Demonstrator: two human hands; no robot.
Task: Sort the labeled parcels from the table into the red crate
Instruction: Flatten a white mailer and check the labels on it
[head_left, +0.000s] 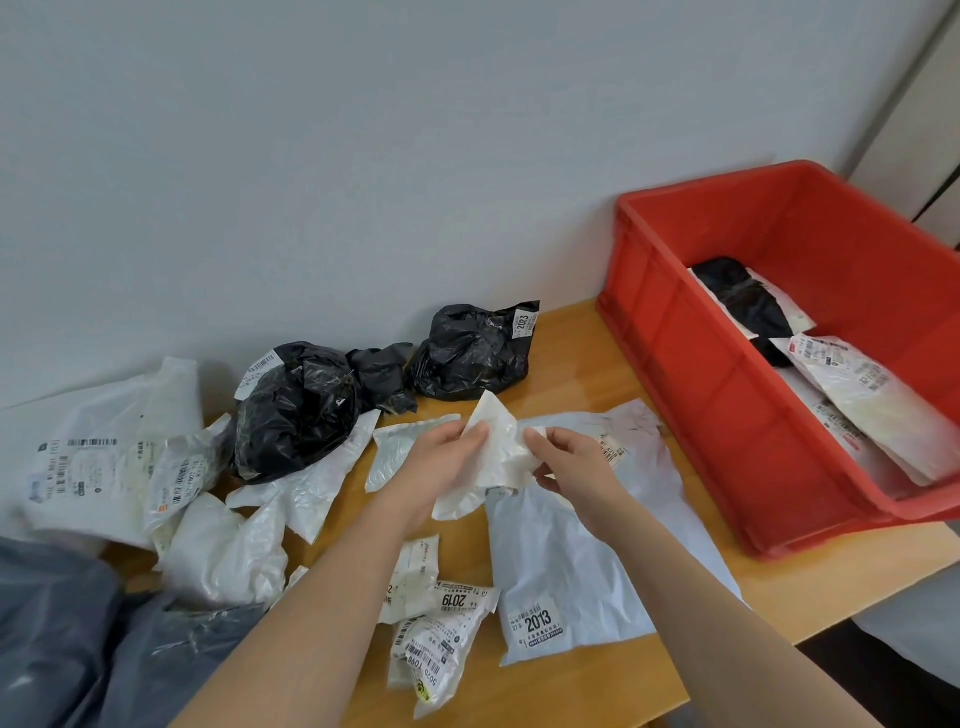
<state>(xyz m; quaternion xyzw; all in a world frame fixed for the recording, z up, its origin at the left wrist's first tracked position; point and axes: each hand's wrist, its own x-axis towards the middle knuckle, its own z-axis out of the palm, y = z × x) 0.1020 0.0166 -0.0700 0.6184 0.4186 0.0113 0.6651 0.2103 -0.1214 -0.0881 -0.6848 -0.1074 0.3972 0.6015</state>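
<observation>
Both hands, left hand (441, 457) and right hand (574, 462), each grip pinching a crumpled white parcel (501, 452) held above the surface (587, 353), label-check step by my read; next carry right, drop in red crate (691, 395)

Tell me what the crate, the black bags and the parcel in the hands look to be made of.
Crate: rigid moulded plastic, red, ribbed walls. Black bags: thin glossy plastic film, creased with bright glints. Parcel pinched by left hand and right hand: soft white mailer, probably plastic film, crumpled.
</observation>
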